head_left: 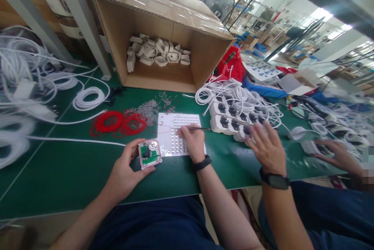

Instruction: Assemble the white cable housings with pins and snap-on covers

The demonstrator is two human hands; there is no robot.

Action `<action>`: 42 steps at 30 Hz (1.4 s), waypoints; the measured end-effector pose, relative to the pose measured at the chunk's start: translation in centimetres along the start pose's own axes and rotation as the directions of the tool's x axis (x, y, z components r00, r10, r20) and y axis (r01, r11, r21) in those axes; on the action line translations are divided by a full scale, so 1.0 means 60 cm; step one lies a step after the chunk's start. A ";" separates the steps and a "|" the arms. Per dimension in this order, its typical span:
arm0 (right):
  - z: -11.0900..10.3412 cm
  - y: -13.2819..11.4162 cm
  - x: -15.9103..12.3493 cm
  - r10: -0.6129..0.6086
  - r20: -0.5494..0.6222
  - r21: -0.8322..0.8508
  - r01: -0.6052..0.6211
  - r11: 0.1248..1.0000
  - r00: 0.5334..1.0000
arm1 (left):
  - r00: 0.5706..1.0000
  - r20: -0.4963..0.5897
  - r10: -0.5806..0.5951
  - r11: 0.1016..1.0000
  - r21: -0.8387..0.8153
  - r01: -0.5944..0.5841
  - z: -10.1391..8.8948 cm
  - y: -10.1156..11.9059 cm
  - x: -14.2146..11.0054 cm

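Observation:
My left hand grips a small white square housing by its edges. A green circuit board and a red seal around its rim show inside, and a white cable runs off to the left. My right hand is closed on a slim dark tool, perhaps tweezers, whose shaft sticks out to the right. That hand is over a white sheet with rows of small round silvery pieces. Its fingertips hide part of the sheet, and I cannot tell whether they touch it.
Red cord rings and loose screws lie behind the sheet. A cardboard box on its side holds white housings. Coiled white cables lie left; cabled white units stand right, near a co-worker's hands.

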State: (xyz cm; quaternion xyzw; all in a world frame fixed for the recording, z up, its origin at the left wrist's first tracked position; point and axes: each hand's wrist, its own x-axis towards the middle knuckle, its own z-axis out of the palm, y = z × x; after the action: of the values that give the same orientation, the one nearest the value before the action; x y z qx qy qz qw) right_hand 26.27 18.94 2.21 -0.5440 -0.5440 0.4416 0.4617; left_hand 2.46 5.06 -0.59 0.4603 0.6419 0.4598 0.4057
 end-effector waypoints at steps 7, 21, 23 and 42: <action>0.128 0.050 -0.009 0.071 0.005 0.067 -0.072 0.995 0.997 | 0.999 -0.005 0.037 0.999 -0.031 -0.037 0.003 -0.008 0.001; 0.117 0.039 -0.008 0.057 0.034 0.075 -0.060 0.995 0.998 | 1.000 0.003 0.013 0.999 -0.052 -0.013 0.003 -0.007 0.000; 0.118 0.041 -0.009 0.049 0.019 0.069 -0.050 0.996 0.999 | 1.000 -0.005 0.019 0.998 -0.061 -0.019 0.004 -0.008 0.000; 0.112 0.053 -0.009 0.103 0.051 0.319 -0.114 0.941 0.993 | 0.999 -0.008 0.035 0.991 -0.127 -0.036 0.003 -0.011 -0.001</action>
State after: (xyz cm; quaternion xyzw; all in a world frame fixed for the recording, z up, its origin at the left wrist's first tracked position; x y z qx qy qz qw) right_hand 20.26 18.61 -2.14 -0.4829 -0.4416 0.5581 0.5101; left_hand 2.50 4.91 -1.26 0.4434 0.6044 0.5082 0.4241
